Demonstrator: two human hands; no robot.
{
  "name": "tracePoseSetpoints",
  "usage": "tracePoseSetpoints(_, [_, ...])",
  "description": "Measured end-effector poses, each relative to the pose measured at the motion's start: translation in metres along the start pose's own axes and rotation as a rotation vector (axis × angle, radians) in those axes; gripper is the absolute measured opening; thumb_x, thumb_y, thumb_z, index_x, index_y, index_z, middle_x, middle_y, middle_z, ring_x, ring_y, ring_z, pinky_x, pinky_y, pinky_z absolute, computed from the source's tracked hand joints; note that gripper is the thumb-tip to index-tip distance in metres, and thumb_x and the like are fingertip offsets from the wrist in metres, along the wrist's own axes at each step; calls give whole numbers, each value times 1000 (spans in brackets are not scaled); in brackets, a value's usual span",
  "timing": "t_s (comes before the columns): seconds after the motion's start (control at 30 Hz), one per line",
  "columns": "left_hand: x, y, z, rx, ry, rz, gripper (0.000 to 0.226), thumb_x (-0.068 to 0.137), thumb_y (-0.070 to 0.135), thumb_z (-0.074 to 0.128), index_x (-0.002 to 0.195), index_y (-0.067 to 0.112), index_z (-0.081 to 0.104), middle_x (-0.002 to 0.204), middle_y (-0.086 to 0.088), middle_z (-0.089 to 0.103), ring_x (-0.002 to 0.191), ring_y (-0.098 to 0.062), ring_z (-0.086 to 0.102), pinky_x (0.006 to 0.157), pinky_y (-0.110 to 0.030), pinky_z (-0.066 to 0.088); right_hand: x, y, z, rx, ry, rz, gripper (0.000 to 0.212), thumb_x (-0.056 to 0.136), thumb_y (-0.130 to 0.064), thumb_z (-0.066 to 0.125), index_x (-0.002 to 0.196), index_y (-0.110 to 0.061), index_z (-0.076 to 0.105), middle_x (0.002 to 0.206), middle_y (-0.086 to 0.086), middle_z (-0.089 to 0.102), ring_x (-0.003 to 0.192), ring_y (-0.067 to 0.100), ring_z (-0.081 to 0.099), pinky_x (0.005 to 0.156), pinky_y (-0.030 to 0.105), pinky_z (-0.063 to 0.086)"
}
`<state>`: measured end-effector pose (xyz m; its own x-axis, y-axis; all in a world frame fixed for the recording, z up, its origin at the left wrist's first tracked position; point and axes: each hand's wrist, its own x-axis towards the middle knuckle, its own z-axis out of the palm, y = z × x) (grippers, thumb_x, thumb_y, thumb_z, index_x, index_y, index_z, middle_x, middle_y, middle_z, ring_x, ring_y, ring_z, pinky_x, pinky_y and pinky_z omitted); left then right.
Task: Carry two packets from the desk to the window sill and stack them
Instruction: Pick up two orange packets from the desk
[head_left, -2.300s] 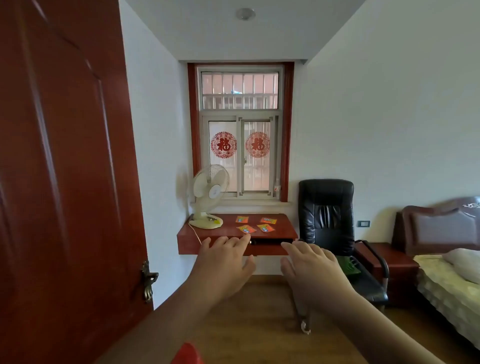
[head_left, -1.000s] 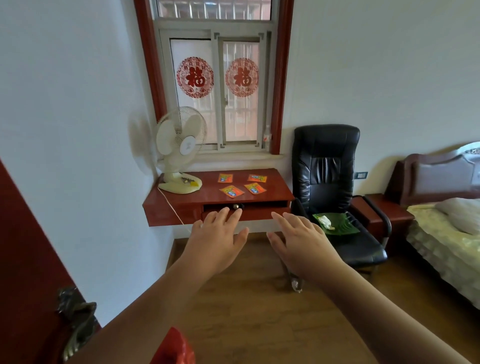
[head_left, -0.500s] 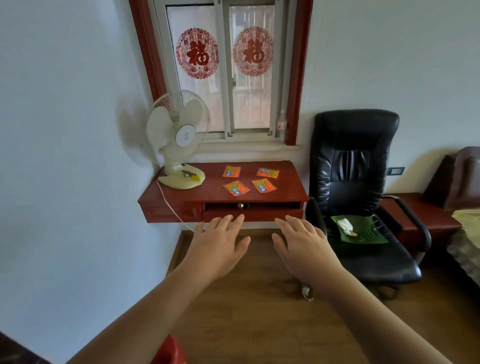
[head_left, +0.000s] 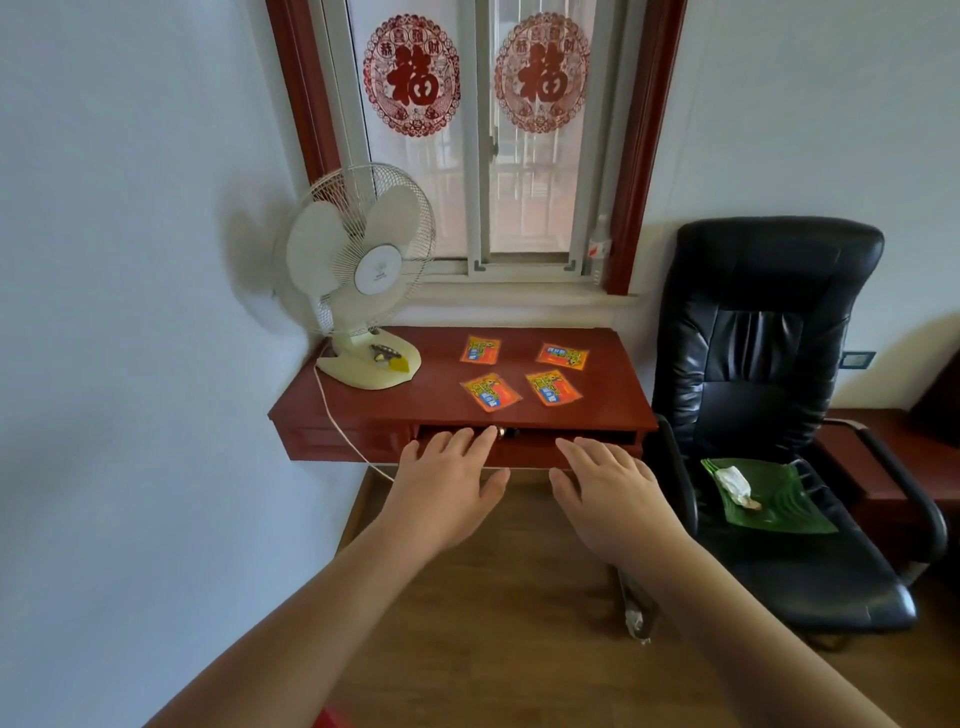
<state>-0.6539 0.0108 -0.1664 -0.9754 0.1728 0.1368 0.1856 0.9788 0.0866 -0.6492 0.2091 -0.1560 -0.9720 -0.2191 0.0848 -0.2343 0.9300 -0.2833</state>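
Observation:
Several orange packets lie flat on a red wall-mounted desk (head_left: 426, 400): the near-left packet (head_left: 490, 392), the near-right packet (head_left: 552, 387), the far-left packet (head_left: 480, 349) and the far-right packet (head_left: 562, 356). A pale window sill (head_left: 519, 300) runs just behind the desk, under the window. My left hand (head_left: 448, 486) and my right hand (head_left: 608, 493) are stretched forward, palms down, fingers spread, both holding nothing. They hover in front of the desk's front edge, short of the packets.
A cream table fan (head_left: 363, 280) stands on the desk's left end, its cord hanging off the front. A black office chair (head_left: 763, 364) sits right of the desk with a green dish (head_left: 763, 499) on its seat. A white wall closes the left side.
I have walked from the doorway toward the desk; the desk, packets and window now look much nearer and larger. Both hands stayed outstretched and holding nothing throughout.

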Motion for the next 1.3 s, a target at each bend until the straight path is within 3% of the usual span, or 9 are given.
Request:
tracePoseSetpoints(0.27, [89,-58,12,-34,38,32,63,96,56,25,152,26,20,154,-2,41,141,-21,35,113,-51,30,103,-7,9,12,35,89,56,100,-49,31,150,-25,32,156,-2,38,145,21,30,118,42,24])
tracePoseSetpoints(0.6, [175,-86,52,-51,-31,72,64,97,56,23,153,26,14,156,-2,37,142,-21,33,113,-49,30,186,9,32,-12,3,137,55,100,-49,31,149,-25,32,154,-3,40,144,21,33,117,41,27])
tracePoseSetpoints(1.07, [352,-95,118,-6,-111,-11,64,97,52,33,153,25,18,155,-6,39,139,-26,37,106,-49,36,345,91,68,43,-136,74,55,101,-47,32,151,-25,31,156,0,39,144,25,34,117,43,28])
tracePoseSetpoints(1.3, [392,-104,159,-20,-166,-82,61,97,51,34,151,24,23,154,-8,38,138,-28,37,105,-46,38,409,125,88,30,-229,37,53,100,-46,34,149,-25,34,153,0,41,139,25,39,113,43,32])
